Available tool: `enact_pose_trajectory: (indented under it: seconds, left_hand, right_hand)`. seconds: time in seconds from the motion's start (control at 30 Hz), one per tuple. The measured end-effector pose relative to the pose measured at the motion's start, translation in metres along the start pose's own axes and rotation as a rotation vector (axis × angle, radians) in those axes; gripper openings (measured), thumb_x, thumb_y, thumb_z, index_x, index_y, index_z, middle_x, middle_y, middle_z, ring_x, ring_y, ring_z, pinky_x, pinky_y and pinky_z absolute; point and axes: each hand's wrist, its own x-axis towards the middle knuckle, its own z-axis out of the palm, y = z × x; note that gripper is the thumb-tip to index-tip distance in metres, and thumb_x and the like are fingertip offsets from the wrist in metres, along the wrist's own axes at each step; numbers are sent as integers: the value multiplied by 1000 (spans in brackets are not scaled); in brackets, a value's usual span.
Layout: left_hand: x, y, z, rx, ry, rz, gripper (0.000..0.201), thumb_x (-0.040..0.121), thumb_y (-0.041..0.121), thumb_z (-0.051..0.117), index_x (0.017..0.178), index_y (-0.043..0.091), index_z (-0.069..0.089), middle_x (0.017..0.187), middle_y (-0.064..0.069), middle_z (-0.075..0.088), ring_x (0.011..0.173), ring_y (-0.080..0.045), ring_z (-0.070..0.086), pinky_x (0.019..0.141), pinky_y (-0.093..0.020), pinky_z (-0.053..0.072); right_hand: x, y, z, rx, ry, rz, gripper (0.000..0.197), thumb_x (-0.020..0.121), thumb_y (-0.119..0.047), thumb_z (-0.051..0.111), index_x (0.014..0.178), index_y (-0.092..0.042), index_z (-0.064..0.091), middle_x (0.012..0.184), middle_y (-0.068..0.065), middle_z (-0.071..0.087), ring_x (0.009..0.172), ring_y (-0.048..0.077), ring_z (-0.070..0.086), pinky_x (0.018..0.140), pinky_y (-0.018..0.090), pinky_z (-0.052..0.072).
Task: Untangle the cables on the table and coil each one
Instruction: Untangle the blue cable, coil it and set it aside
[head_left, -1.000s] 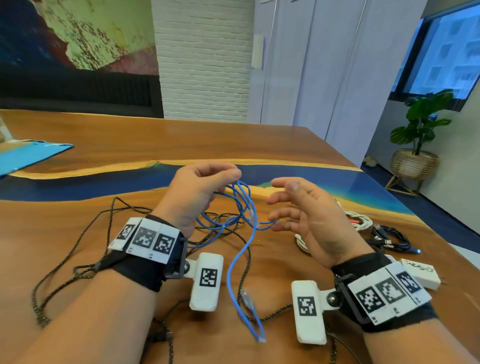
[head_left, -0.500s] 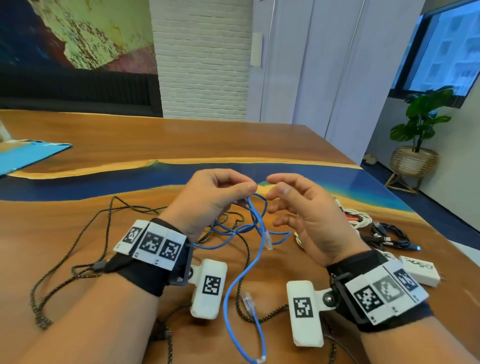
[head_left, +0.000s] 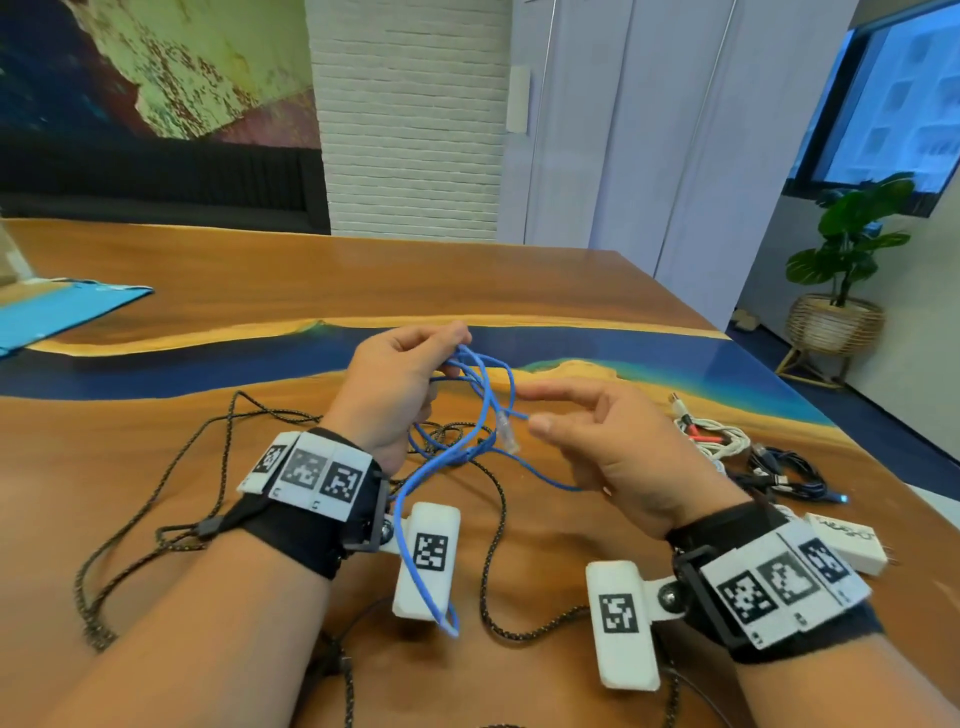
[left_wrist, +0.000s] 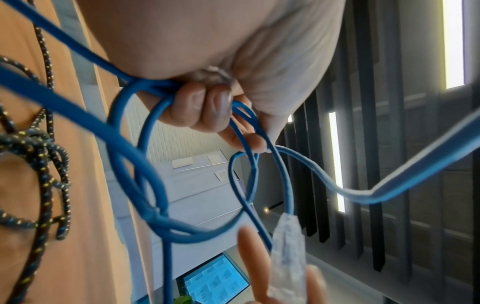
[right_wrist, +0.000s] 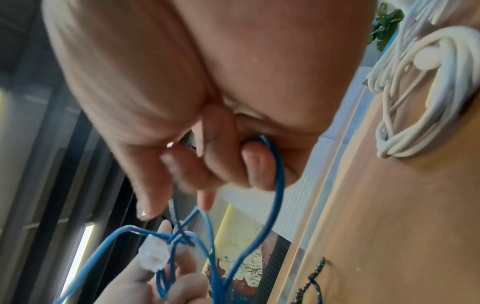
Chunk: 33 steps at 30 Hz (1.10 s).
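A blue network cable (head_left: 485, 410) hangs in tangled loops above the table between my hands. My left hand (head_left: 457, 353) grips the top of the loops, its fingers curled round several strands (left_wrist: 166, 96). My right hand (head_left: 530, 410) is just right of the loops with thumb and forefinger apart. Its lower fingers curl round one blue strand (right_wrist: 270, 148). A clear plug (head_left: 508, 434) dangles between the hands, also seen as the plug (left_wrist: 288, 257) and the plug (right_wrist: 153, 256). A black braided cable (head_left: 156, 499) sprawls loose on the wooden table (head_left: 363, 275) beneath.
At the right of the table lie a coiled white cable (head_left: 717, 439), a bundled black cable (head_left: 789, 473) and a white charger (head_left: 847, 540). A blue sheet (head_left: 62, 312) lies at the far left. The table's right edge runs close to these items.
The left hand has lifted the blue loops slightly. My right thumb and forefinger have spread apart and shifted right. The low hanging end has risen beside my left wrist.
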Motion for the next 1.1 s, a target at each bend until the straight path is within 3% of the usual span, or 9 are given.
enact_pose_trajectory:
  seconds: [0.17,0.27,0.4,0.53,0.63,0.77,0.9,0.97,1.1]
  left_hand:
    - [4,4,-7,-64,-11,-24,46,68,60,78,87,18,74,63,5,47,49,-14,19,44,-27,13]
    - [6,4,-10,-81,-4,-25,24,82,45,78,86,21,77,59,9,43,48,-12,17,44,-27,11]
    - [7,5,-15,-96,10,-68,33,91,48,69,97,17,78,60,10,42,46,-11,18,40,-23,15]
    - [6,6,-13,-48,0,-20,26,99,34,64,86,16,77,57,8,38,42,-8,21,42,-23,12]
    - [5,0,-9,36,-21,-7,28,101,34,62,91,14,78,60,6,40,42,-9,23,38,-20,19]
    - [1,-5,-3,99,-50,-9,28,99,38,64,92,17,82,62,3,43,46,-13,23,39,-20,22]
    - [1,-5,-2,68,-24,-21,28,99,37,64,95,15,81,58,4,38,45,-13,22,38,-20,22]
    - [2,-4,-3,59,-14,-17,28,99,37,64,97,14,80,56,6,37,44,-12,21,38,-21,21]
    - [5,-4,-6,21,49,0,25,98,34,66,93,14,80,59,6,47,41,-10,23,37,-22,20]
  right_hand:
    - [7,-1,-16,180,360,-14,17,103,-13,56,90,-6,64,46,-10,40,42,12,33,56,34,45]
    - [11,1,-21,381,491,6,20,108,-15,46,93,-9,56,57,-1,39,45,13,49,67,39,57]
    - [11,4,-25,443,583,41,15,108,-8,41,101,-11,54,78,8,56,46,14,51,51,31,55]
    - [8,3,-29,144,440,86,34,98,12,41,108,-10,65,106,11,69,63,14,61,55,29,57]
    - [4,-1,-17,-156,365,-22,39,89,16,52,105,-12,73,102,-1,73,79,-5,67,63,14,53]
    - [0,-7,-2,-202,176,-124,41,90,12,56,115,-17,71,106,0,76,99,2,70,81,18,56]
    - [-6,-8,10,-295,26,-91,9,92,-14,72,100,-17,76,89,9,75,80,16,69,71,30,57]
    - [-7,-10,7,-355,-17,-78,17,93,-28,71,82,-17,77,69,10,67,64,18,59,65,37,56]
    - [-12,-20,3,-265,-25,-117,28,93,-22,70,67,-12,72,53,-8,58,50,-1,50,53,11,40]
